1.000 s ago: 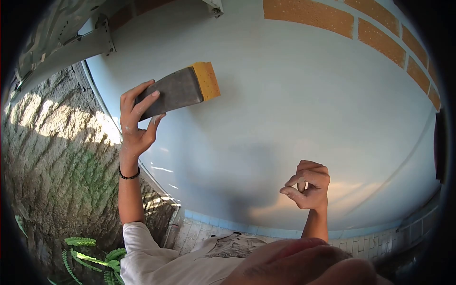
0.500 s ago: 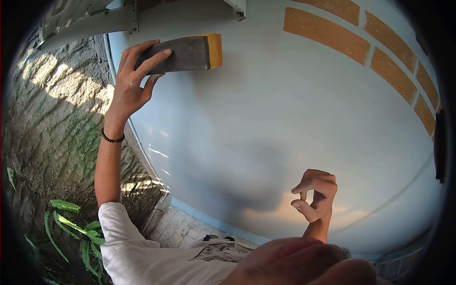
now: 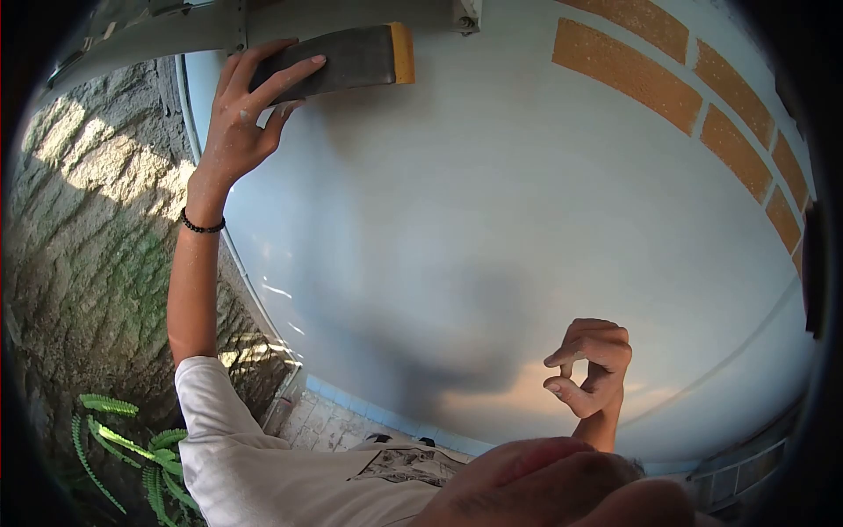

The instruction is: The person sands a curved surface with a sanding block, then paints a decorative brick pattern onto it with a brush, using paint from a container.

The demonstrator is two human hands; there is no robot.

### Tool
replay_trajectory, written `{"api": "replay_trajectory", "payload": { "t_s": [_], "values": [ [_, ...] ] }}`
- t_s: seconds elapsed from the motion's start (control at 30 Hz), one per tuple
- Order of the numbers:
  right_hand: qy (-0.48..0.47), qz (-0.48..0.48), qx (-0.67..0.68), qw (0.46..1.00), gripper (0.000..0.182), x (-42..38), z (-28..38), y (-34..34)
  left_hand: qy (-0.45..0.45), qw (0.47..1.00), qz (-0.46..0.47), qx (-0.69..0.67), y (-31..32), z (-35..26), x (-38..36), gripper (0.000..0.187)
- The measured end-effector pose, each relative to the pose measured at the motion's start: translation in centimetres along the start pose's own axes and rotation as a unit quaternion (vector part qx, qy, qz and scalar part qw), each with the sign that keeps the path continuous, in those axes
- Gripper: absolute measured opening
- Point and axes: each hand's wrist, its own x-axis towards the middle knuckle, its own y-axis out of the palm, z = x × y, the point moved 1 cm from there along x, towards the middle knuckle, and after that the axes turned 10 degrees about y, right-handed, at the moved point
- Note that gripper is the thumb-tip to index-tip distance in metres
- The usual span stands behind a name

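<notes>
High at the upper left, my left hand [image 3: 237,123] grips a sanding block [image 3: 351,57]. The block has a dark grey wrapped face and a yellow end, and lies against or close to the pale wall [image 3: 457,193]; the contact is hidden. My left fingers spread over its left part, with the thumb at the lower edge. Light dust marks the hand. Lower right, my right hand [image 3: 593,364] is loosely curled in front of the wall. Its thumb and fingertips stay apart, with nothing visible between them.
Orange brick-shaped patches [image 3: 628,75] mark the wall's upper right. A metal bracket [image 3: 467,16] juts out at the top. Rough rock [image 3: 105,211] and a fern [image 3: 158,457] border the left side. Paving [image 3: 320,422] and a blue strip [image 3: 351,402] lie at the wall's foot.
My left hand and the sanding block have shifted upward in the view. The brick patches have drifted slightly right and down as the view moved. My right hand keeps its curled shape.
</notes>
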Motion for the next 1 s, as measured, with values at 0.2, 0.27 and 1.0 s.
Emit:
{"api": "replay_trajectory", "payload": {
  "t_s": [0.2, 0.27, 1.0],
  "values": [
    [-0.066, 0.042, -0.057, 0.995, 0.02, 5.7, 0.8, 5.3, 0.046, 0.999, -0.022, -0.008, 2.8, 4.8, 1.0, 0.061],
    [-0.076, 0.034, -0.045, 0.995, 0.021, 6.8, 0.9, 6.8, 0.066, 0.997, -0.036, -0.018, 3.5, 5.8, 1.3, 0.06],
    [-0.016, -0.065, -0.065, 0.996, 0.021, 4.8, 1.5, 8.8, 0.077, 0.993, -0.07, -0.064, 4.5, 6.9, 0.9, 0.064]
  ]
}}
